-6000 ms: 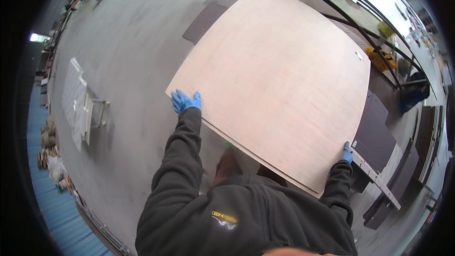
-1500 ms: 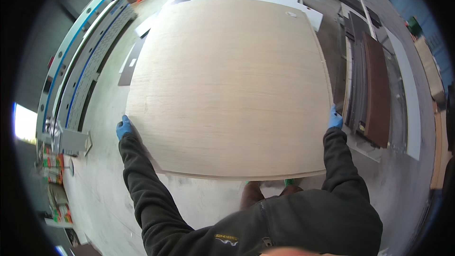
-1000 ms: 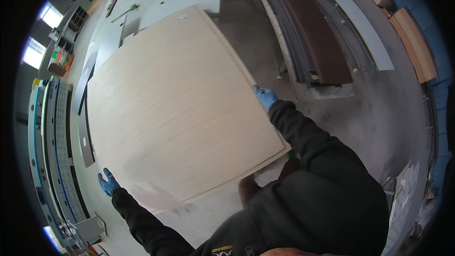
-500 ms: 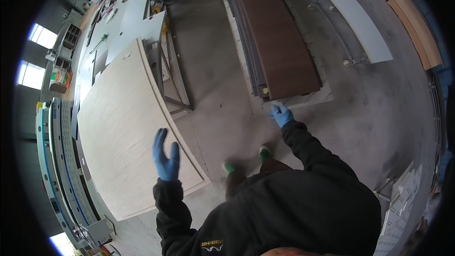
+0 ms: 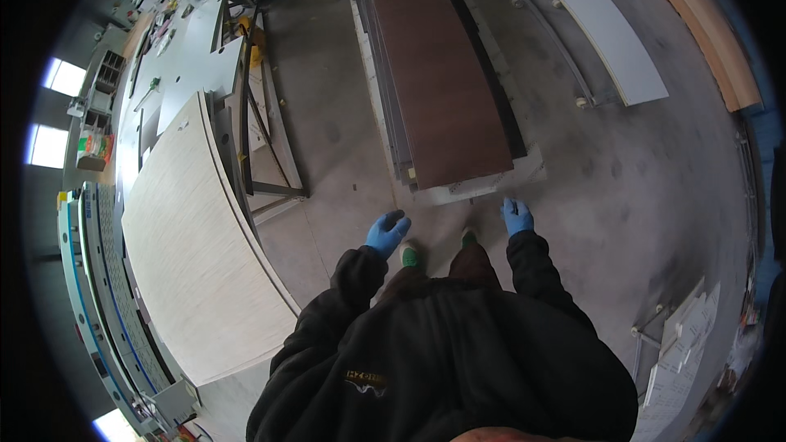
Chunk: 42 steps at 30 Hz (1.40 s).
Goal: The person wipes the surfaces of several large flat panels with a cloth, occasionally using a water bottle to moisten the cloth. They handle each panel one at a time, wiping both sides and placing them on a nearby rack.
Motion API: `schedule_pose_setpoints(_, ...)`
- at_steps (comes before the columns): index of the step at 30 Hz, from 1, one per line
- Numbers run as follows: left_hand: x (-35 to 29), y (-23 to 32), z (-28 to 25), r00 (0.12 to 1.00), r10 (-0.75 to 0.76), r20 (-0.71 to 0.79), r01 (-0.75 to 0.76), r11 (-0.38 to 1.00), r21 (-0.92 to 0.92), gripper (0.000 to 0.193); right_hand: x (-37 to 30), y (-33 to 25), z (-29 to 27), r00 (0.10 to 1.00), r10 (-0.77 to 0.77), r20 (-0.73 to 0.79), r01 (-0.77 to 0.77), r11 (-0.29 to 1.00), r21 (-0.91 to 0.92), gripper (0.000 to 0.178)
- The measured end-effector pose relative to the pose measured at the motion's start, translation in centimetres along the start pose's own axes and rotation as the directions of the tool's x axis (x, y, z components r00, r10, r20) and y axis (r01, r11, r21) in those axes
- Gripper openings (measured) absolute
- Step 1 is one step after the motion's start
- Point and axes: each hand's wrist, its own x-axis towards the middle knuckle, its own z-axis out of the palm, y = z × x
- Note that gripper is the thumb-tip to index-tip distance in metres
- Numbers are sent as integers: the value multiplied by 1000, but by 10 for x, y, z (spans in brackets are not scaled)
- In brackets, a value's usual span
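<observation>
You had released the pale plywood sheet (image 5: 192,254) held earlier; it lay left of the brown panel (image 5: 438,74). Your left hand (image 5: 388,234) and right hand (image 5: 517,217) hovered apart, empty, near that panel's closest end.

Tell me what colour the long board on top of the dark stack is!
The top board is dark reddish brown, seen best in the head view.

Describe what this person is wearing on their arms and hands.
Both the left hand and the right hand wear blue gloves. The arms are covered to the wrists by long, dark, loosely creased sleeves of a near-black top. No cables show on either arm.
</observation>
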Motion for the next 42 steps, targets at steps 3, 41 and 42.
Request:
schedule_pose_setpoints(3,28,-7,30,998,42,-38,-41,999,28,63,18,-3,-21,997,-10,74,24,981,-194,39)
schedule_pose_setpoints(41,159,-244,17,710,-618,-339,606,780,-152,44,174,132,52,433,772,465,-840,159,518,105)
schedule_pose_setpoints(42,179,-252,12,707,-633,-314,599,773,-209,44,180,128,57,455,748,483,-807,118,578,107)
